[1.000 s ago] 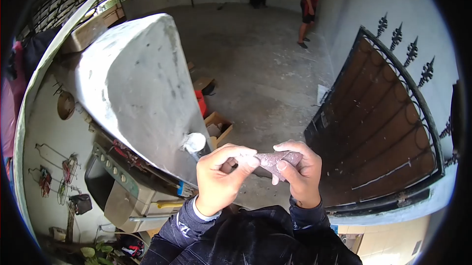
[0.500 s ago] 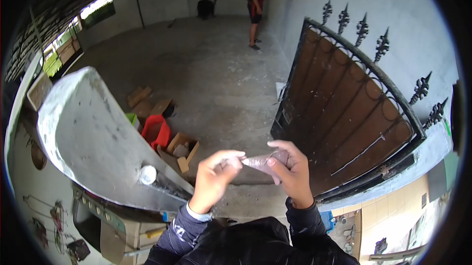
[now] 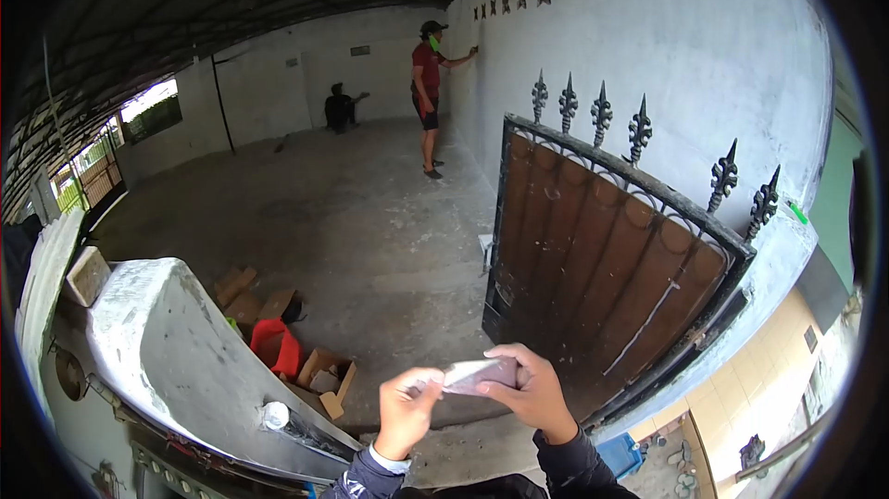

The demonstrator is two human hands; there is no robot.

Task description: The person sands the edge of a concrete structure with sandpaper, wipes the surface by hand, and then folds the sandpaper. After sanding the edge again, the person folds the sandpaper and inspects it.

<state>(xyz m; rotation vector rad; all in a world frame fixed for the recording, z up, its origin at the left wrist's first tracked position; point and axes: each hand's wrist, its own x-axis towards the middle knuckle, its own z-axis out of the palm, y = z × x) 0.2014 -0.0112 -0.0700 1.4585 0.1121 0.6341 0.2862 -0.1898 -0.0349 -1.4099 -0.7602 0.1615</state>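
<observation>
On my head view, low in the centre of the frame, the left hand (image 3: 403,416) pinches one end of a thin, folded, pinkish-grey sheet (image 3: 482,376) between thumb and fingers; the right hand (image 3: 539,395) grips the other end. I judge this to be folding or adjusting, which calls for a light, even pinch. Beyond, a black metal gate with brown panelling (image 3: 593,249) fills the right of centre. I can read no brand, label or writing.

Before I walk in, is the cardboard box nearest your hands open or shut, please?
Open: the cardboard box has a flap folded outward, and contents show.
</observation>
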